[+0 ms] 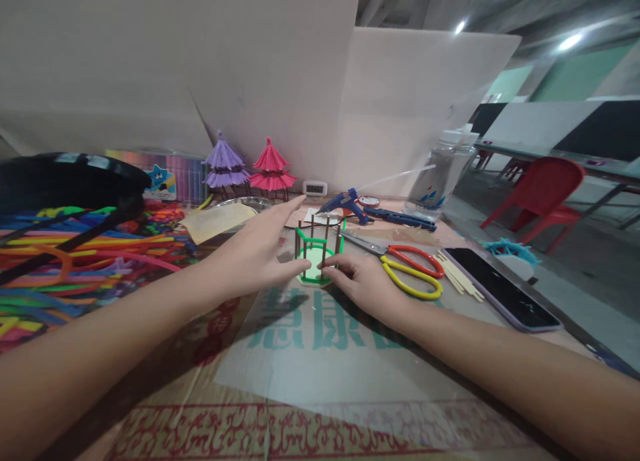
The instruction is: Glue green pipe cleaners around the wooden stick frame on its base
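Note:
A small pavilion frame (325,242) stands upright in front of me, made of several brown posts on a pale base, with green pipe cleaner wound around it. On its left is my left hand (267,248), fingers stretched out and apart; the thumb reaches to the frame's near side, and whether it touches a post I cannot tell. From the right, my right hand (363,281) pinches the lower part of a near post between thumb and finger. Scissors (387,251) with red and yellow handles lie just beyond the right hand.
Behind are a blue glue gun (345,200), blue pliers-like tool (400,218), small digital clock (315,188) and water bottle (440,174). A phone (500,288) and pale sticks (459,276) lie right. Colourful pipe cleaners (75,254) and purple (224,161) and red (271,168) umbrella-like models stand left.

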Action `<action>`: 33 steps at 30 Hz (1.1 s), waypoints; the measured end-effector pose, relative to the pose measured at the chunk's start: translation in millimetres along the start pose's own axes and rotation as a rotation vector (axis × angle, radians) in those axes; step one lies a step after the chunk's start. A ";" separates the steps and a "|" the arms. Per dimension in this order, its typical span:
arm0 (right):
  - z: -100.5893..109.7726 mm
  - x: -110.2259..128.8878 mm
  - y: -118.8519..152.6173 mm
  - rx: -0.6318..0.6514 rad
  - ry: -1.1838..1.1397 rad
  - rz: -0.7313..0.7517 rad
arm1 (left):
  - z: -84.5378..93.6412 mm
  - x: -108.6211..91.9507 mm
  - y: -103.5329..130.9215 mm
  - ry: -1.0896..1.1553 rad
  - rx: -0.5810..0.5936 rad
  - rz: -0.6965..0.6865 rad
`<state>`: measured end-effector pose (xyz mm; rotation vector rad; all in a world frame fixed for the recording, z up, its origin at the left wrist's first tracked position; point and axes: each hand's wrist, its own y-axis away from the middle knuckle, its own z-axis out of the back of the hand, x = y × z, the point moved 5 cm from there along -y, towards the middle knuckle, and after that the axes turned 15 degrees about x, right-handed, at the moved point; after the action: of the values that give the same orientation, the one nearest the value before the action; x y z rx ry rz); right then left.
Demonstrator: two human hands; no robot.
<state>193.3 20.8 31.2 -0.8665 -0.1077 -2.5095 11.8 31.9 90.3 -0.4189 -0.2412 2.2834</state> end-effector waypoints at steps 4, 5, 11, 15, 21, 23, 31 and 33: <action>0.3 -4.8 1.6 -0.013 -0.033 0.005 | -29.5 29.3 -3.9 0.381 0.150 0.055; 0.8 -6.8 3.3 -0.019 -0.058 -0.002 | -36.1 32.2 -4.2 0.418 0.159 0.057; 29.2 0.6 24.7 -0.283 -0.059 0.099 | -66.0 22.7 -0.3 0.610 0.193 0.029; 62.5 39.1 23.8 -0.333 0.154 0.320 | -68.8 18.9 2.4 0.488 0.150 0.079; 80.8 84.8 -0.6 -0.053 0.318 0.465 | -60.8 13.0 2.2 0.336 0.033 0.042; 78.2 86.3 -3.4 -0.026 0.330 0.479 | -61.1 12.7 1.9 0.327 0.029 0.045; 66.1 74.3 1.1 -0.073 0.494 0.505 | -61.4 12.6 2.4 0.299 0.015 0.024; 65.5 74.2 1.7 -0.075 0.514 0.506 | -60.6 11.7 2.2 0.292 0.016 0.024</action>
<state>180.1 3.2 127.7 -0.2082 0.3353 -2.1740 25.4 41.6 30.8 -0.7409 -0.0700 2.2115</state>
